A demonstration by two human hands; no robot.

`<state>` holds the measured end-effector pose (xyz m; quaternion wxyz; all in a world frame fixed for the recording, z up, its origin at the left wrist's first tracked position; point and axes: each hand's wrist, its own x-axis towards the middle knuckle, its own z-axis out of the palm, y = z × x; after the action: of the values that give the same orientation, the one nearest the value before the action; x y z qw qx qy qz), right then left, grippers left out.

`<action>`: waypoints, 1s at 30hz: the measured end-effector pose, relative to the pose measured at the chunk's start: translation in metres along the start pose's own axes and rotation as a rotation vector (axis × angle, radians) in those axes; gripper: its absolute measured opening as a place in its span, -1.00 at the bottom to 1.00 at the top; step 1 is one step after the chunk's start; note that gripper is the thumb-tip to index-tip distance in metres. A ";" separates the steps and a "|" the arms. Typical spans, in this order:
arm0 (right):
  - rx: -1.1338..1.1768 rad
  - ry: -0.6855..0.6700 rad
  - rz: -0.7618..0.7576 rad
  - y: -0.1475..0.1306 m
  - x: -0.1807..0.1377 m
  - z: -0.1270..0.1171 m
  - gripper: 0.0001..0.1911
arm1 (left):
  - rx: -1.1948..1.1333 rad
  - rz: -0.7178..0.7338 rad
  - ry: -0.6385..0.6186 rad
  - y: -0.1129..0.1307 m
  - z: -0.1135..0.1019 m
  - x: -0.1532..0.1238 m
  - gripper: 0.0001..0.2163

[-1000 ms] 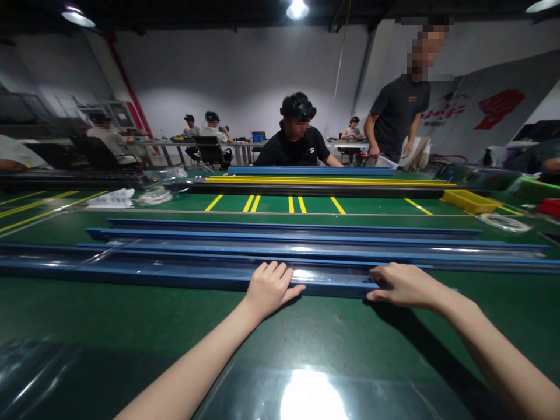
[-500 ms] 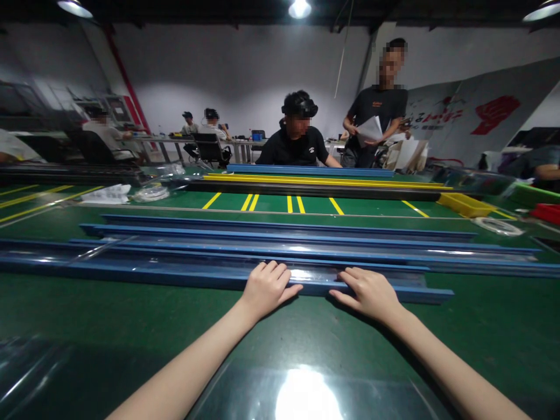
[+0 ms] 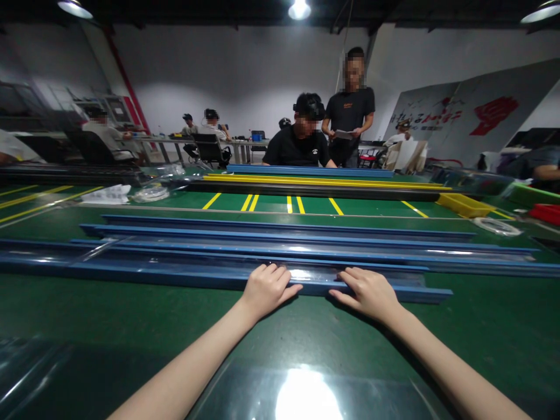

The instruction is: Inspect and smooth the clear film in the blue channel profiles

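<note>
The nearest long blue channel profile [image 3: 175, 275] lies across the green tabletop [image 3: 109, 326] in front of me. My left hand [image 3: 268, 289] grips its front wall, fingers curled over the rim and thumb lying along the near side. A short way to the right, my right hand [image 3: 370, 293] holds the same wall, its fingertips over the edge and partly hidden inside the channel. Behind it, more blue channel profiles [image 3: 289, 228] lie roughly parallel. Clear film [image 3: 98, 249] crosses the profiles at the left.
Farther back are a yellow-topped black rail [image 3: 324, 182], a yellow tray [image 3: 464, 205], a white coil [image 3: 497, 227] and crumpled white paper [image 3: 106, 193]. A person in black [image 3: 297, 146] sits opposite; another [image 3: 350, 114] stands behind holding paper. Clear sheet [image 3: 236, 385] covers the near edge.
Both my hands and the blue profiles stay in place. The standing person has moved left and now holds the papers lower and flatter. The seated person has shifted slightly right.
</note>
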<state>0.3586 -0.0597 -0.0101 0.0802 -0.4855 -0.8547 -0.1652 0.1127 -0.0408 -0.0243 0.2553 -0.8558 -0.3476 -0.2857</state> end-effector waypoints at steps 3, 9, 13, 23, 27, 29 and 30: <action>0.004 -0.011 0.007 -0.001 0.000 -0.001 -0.54 | 0.007 -0.003 0.020 0.000 0.000 0.000 -0.67; -0.008 -0.021 0.006 0.000 0.000 0.000 -0.53 | 0.002 -0.012 0.005 0.000 0.002 0.000 -0.67; -0.016 -0.014 0.006 0.001 0.000 0.002 -0.53 | -0.011 -0.012 0.001 0.000 0.004 0.000 -0.67; 0.075 -0.075 0.028 0.000 0.002 -0.007 -0.55 | -0.010 -0.018 -0.019 0.000 0.002 0.000 -0.68; 0.218 -0.146 0.047 0.001 0.005 -0.015 -0.58 | -0.007 -0.039 -0.020 0.001 0.002 0.000 -0.66; 0.268 -0.161 0.062 0.002 0.006 -0.017 -0.59 | -0.005 -0.047 -0.016 0.001 0.002 0.001 -0.64; 0.283 -0.165 0.069 0.002 0.006 -0.017 -0.60 | -0.003 -0.051 -0.013 0.001 0.001 0.001 -0.63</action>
<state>0.3572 -0.0600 0.0084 0.0831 -0.5103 -0.8560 0.0001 0.1139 -0.0400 -0.0248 0.2442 -0.8490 -0.3704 -0.2869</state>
